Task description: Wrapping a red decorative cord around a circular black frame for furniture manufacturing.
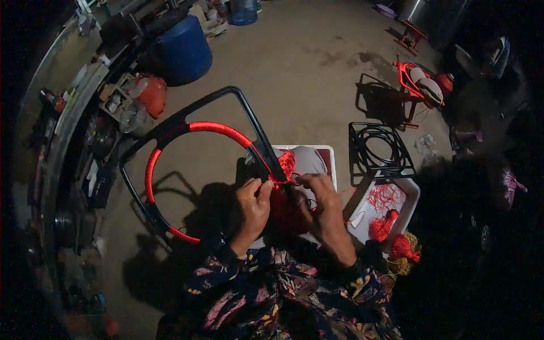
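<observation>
A black square frame [249, 110] with a round inner ring leans in front of me, tilted to the left. Glossy red cord [218, 129] is wound around stretches of that ring. At the frame's near right corner, my left hand [255, 207] is closed, its thumb and finger pinching red cord beside the bar. Just right of the corner, my right hand [324, 207] has its fingers bent together on the same cord. A loose red bundle [287, 163] lies behind the corner. The exact fingertip contact is partly hidden.
A white box [411, 198] holding red cord stands at right, more black frames [381, 148] behind it. Red skeins [403, 247] lie beside it. Further off are a red-framed stool [411, 85], a blue barrel [182, 51] and an orange-red container [152, 96]. Clutter lines the left.
</observation>
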The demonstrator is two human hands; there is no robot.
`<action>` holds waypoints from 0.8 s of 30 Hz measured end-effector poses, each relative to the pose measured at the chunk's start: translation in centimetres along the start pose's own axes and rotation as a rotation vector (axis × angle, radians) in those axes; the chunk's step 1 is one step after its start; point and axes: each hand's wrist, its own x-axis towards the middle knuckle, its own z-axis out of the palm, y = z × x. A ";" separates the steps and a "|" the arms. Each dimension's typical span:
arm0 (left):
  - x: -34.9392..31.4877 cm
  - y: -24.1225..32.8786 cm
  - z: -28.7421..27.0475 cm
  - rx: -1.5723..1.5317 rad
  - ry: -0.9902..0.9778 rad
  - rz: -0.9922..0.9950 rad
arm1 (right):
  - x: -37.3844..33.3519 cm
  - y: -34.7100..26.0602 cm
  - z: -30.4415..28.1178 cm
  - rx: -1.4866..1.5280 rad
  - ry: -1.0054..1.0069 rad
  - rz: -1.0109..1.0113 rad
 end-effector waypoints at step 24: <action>-2.5 5.1 -2.4 -0.155 -0.469 -0.016 | 9.4 7.9 3.1 0.590 -0.599 0.190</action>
